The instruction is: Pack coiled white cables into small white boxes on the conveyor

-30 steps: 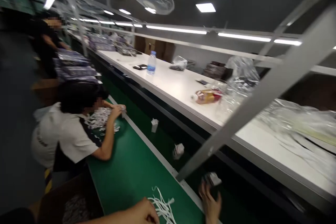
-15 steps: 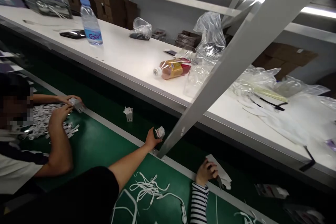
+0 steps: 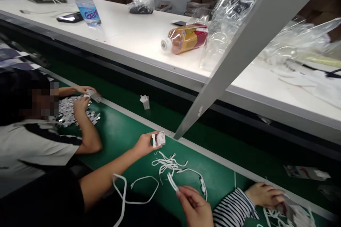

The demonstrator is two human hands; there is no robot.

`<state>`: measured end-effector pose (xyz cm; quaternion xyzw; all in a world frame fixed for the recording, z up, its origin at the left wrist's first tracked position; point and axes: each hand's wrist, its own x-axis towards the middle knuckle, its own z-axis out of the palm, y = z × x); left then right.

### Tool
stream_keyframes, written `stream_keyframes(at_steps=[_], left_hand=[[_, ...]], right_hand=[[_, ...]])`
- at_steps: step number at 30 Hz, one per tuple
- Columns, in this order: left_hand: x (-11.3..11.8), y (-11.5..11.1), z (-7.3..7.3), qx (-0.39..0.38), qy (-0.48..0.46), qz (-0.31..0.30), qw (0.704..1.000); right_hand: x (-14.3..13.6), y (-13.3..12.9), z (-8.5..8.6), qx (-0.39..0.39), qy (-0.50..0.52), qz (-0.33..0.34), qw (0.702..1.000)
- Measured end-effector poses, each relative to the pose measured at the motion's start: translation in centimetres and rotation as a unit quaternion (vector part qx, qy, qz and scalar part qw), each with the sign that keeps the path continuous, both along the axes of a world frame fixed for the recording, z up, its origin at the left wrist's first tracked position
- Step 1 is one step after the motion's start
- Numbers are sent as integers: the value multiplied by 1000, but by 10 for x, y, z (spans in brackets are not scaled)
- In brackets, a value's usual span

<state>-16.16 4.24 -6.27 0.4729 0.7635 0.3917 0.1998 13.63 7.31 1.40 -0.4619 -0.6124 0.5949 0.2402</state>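
Note:
My left hand (image 3: 145, 144) reaches out from a black sleeve and grips a small open white box (image 3: 160, 139) with white contents showing. It is above the green bench, near the bench's pale edge strip. Low in the view, my right hand (image 3: 195, 205) pinches a folded white cable (image 3: 172, 181) between thumb and fingers. A loose tangle of white cables (image 3: 167, 163) lies just beyond that hand. Another length of white cable (image 3: 145, 178) loops at the left of it, over the bench edge.
A co-worker at left handles a box (image 3: 95, 96) by a pile of white parts (image 3: 66, 111). At right, a striped sleeve (image 3: 234, 209) ends in another person's hand. A slanted metal post (image 3: 226, 67) rises to a shelf (image 3: 128, 42) with bottles. Another box (image 3: 145, 102) stands beyond the strip.
My left hand has drawn the box back from the far side of the strip. My right hand has come into view with the cable. The striped-sleeved hand has moved right.

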Motion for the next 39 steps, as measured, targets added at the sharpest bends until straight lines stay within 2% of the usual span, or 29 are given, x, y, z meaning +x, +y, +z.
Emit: stream_keyframes(at_steps=[3, 7, 10, 15, 22, 27, 32, 36, 39], left_hand=[[28, -38, 24, 1, 17, -35, 999], [62, -65, 46, 28, 75, -89, 993], [82, -73, 59, 53, 140, -112, 982], [106, -76, 72, 72, 219, -126, 965], [124, -75, 77, 52, 210, -138, 967], [130, -72, 78, 25, 224, -145, 963], [132, -70, 75, -21, 253, -134, 958], [136, -70, 69, -37, 252, -114, 960], [140, -72, 63, -25, 236, -143, 961]], right_hand=[[-10, -4, 23, 144, -11, 89, 986], [-11, -16, 47, 196, -15, 110, 974], [-10, -25, 51, 223, -20, 112, 968], [-14, -36, 44, 288, -34, 96, 952], [-10, -26, 36, 316, -56, 62, 945], [-6, -14, 29, 306, -91, 115, 941], [0, -22, 19, 317, -106, 137, 932], [10, -31, 15, 374, -127, 144, 907], [14, -29, 18, 420, -147, 179, 877]])
